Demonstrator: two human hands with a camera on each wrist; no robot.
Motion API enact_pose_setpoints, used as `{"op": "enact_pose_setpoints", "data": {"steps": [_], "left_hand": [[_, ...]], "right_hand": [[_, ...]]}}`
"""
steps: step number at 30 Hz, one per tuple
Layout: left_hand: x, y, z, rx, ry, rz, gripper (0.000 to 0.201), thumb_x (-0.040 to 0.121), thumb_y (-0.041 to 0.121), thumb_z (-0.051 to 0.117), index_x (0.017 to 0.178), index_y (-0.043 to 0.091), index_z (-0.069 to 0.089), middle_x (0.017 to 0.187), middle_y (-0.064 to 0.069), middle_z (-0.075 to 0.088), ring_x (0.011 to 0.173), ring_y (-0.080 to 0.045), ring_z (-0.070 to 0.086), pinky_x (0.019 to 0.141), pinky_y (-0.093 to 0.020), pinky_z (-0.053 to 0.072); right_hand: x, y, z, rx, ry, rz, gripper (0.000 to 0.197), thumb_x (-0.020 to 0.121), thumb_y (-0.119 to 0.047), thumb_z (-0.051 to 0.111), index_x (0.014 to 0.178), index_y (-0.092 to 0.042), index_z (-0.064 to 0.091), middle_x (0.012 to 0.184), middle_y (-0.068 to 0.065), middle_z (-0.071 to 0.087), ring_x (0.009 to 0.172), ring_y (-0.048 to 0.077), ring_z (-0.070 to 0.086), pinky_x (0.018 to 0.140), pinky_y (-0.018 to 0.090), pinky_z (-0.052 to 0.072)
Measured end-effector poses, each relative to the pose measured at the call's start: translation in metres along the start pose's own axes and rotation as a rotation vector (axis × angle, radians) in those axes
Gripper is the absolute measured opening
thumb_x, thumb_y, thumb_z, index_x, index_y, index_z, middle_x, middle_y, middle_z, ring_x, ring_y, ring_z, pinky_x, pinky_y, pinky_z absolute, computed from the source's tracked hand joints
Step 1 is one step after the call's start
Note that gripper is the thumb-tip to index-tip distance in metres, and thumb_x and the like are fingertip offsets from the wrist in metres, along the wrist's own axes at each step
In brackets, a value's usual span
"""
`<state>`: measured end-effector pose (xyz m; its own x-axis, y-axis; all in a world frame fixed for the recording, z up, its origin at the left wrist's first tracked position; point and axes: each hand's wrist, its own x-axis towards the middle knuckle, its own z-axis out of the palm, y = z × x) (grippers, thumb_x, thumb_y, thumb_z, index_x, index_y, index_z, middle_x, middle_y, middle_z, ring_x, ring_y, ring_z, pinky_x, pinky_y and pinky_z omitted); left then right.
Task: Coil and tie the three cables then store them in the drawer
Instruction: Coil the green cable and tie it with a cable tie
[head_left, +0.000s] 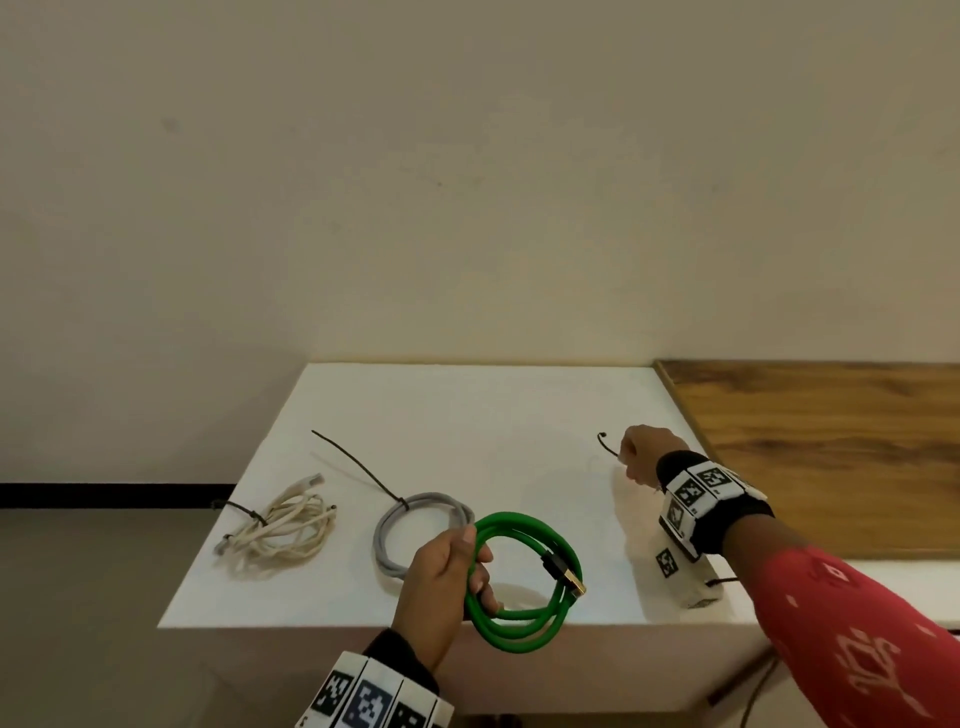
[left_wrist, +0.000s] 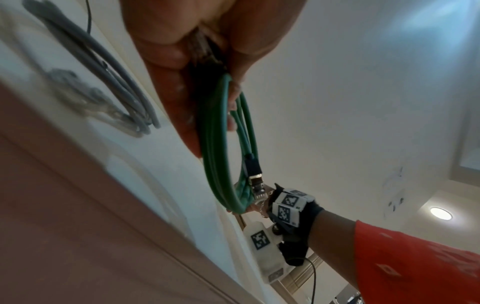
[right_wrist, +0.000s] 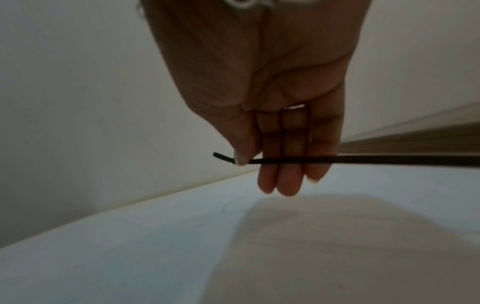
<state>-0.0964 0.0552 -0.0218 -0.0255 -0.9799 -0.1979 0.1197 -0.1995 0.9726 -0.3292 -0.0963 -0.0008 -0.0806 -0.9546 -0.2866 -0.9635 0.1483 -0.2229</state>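
Observation:
My left hand (head_left: 451, 576) grips a coiled green cable (head_left: 535, 621) above the front edge of the white cabinet top (head_left: 493, 415); its black and gold plug (head_left: 563, 571) hangs at the coil's right. In the left wrist view the green cable (left_wrist: 221, 156) runs out of my left hand (left_wrist: 207, 61). My right hand (head_left: 641, 454) pinches a thin black tie (head_left: 605, 444) further back on the right; in the right wrist view the tie (right_wrist: 363, 159) lies across my fingers (right_wrist: 285, 174) under the thumb. A grey coiled cable (head_left: 395, 540) and a cream bundled cable (head_left: 280, 530) lie tied on the left.
A long black tie tail (head_left: 358, 470) sticks up and back from the grey coil. A wooden surface (head_left: 831, 447) adjoins the cabinet on the right. A wall rises behind. The cabinet front (left_wrist: 78, 236) shows in the left wrist view.

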Motion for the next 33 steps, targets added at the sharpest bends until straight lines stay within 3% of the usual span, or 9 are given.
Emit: {"op": "enact_pose_setpoints", "data": {"steps": [2, 6, 15, 18, 19, 21, 26, 27, 33], "left_hand": [[-0.005, 0.001, -0.002, 0.001, 0.019, 0.009, 0.036, 0.099, 0.02, 0.03, 0.073, 0.005, 0.049, 0.043, 0.004, 0.042, 0.038, -0.012, 0.049, 0.046, -0.024, 0.049], [-0.016, 0.004, -0.004, 0.008, 0.059, 0.033, 0.036, 0.098, 0.021, 0.031, 0.071, 0.007, 0.05, 0.039, 0.005, 0.042, 0.035, -0.01, 0.049, 0.054, -0.031, 0.046], [-0.053, 0.026, 0.005, 0.121, 0.087, 0.107, 0.037, 0.099, 0.023, 0.03, 0.069, 0.011, 0.048, 0.05, -0.002, 0.039, 0.038, -0.012, 0.046, 0.045, -0.021, 0.04], [-0.066, 0.029, 0.007, 0.198, 0.078, 0.138, 0.037, 0.099, 0.025, 0.03, 0.07, 0.013, 0.049, 0.05, 0.0, 0.04, 0.037, -0.01, 0.048, 0.049, -0.023, 0.04], [-0.07, 0.03, 0.009, 0.213, 0.068, 0.146, 0.036, 0.099, 0.026, 0.03, 0.071, 0.013, 0.049, 0.05, -0.001, 0.04, 0.037, -0.01, 0.048, 0.048, -0.023, 0.04], [-0.076, 0.029, 0.011, 0.234, 0.05, 0.152, 0.034, 0.099, 0.027, 0.03, 0.073, 0.013, 0.048, 0.052, -0.002, 0.04, 0.037, -0.01, 0.048, 0.047, -0.022, 0.04], [-0.089, 0.028, 0.015, 0.212, 0.07, 0.162, 0.017, 0.098, 0.023, 0.037, 0.105, 0.008, 0.039, 0.058, -0.003, 0.045, 0.037, -0.006, 0.048, 0.041, -0.017, 0.041], [-0.091, 0.028, 0.015, 0.207, 0.077, 0.163, 0.019, 0.098, 0.021, 0.037, 0.11, 0.007, 0.037, 0.059, -0.002, 0.046, 0.035, -0.001, 0.048, 0.04, -0.014, 0.041], [-0.096, 0.031, 0.016, 0.264, 0.076, 0.208, 0.016, 0.098, 0.021, 0.037, 0.086, 0.011, 0.041, 0.058, -0.002, 0.046, 0.03, 0.003, 0.046, 0.037, -0.009, 0.037]], "right_hand": [[-0.027, -0.008, -0.006, 0.121, 0.047, -0.111, 0.024, 0.089, -0.007, 0.047, 0.067, -0.017, 0.047, 0.089, 0.011, 0.066, 0.078, 0.025, 0.064, 0.069, 0.028, 0.048], [-0.11, -0.031, -0.013, 0.193, 0.184, -0.372, 0.01, 0.088, -0.011, 0.055, 0.087, -0.011, 0.065, 0.078, 0.002, 0.061, 0.071, 0.018, 0.056, 0.069, 0.027, 0.046], [-0.223, -0.069, 0.019, -0.296, 0.227, -0.634, 0.021, 0.092, -0.021, 0.043, 0.103, -0.014, 0.06, 0.106, 0.007, 0.06, 0.091, 0.028, 0.06, 0.071, 0.032, 0.043], [-0.233, -0.077, 0.02, -0.481, 0.312, -0.618, 0.023, 0.053, -0.023, 0.08, 0.064, -0.016, 0.061, 0.066, 0.003, 0.063, 0.047, 0.02, 0.058, 0.039, 0.022, 0.02], [-0.234, -0.077, 0.021, -0.502, 0.344, -0.605, 0.034, 0.034, -0.023, 0.086, 0.051, -0.019, 0.057, 0.052, -0.002, 0.058, 0.033, 0.016, 0.05, 0.036, 0.021, 0.011], [-0.231, -0.078, 0.024, -0.495, 0.42, -0.62, 0.039, 0.02, -0.018, 0.086, 0.046, -0.02, 0.055, 0.044, 0.0, 0.053, 0.026, 0.014, 0.043, 0.038, 0.02, 0.01], [-0.25, -0.084, 0.026, -0.522, 0.626, -0.769, 0.005, 0.052, -0.013, 0.062, 0.049, -0.018, 0.062, 0.046, 0.0, 0.053, 0.027, 0.013, 0.044, 0.032, 0.02, 0.015], [-0.251, -0.082, 0.03, -0.506, 0.681, -0.809, 0.016, 0.06, -0.013, 0.051, 0.051, -0.018, 0.063, 0.046, 0.0, 0.054, 0.027, 0.013, 0.044, 0.029, 0.019, 0.02], [-0.251, -0.076, 0.044, -0.461, 1.008, -0.95, 0.039, 0.09, -0.001, 0.012, 0.071, -0.014, 0.044, 0.048, 0.002, 0.055, 0.031, 0.013, 0.045, 0.031, 0.017, 0.031]]}}
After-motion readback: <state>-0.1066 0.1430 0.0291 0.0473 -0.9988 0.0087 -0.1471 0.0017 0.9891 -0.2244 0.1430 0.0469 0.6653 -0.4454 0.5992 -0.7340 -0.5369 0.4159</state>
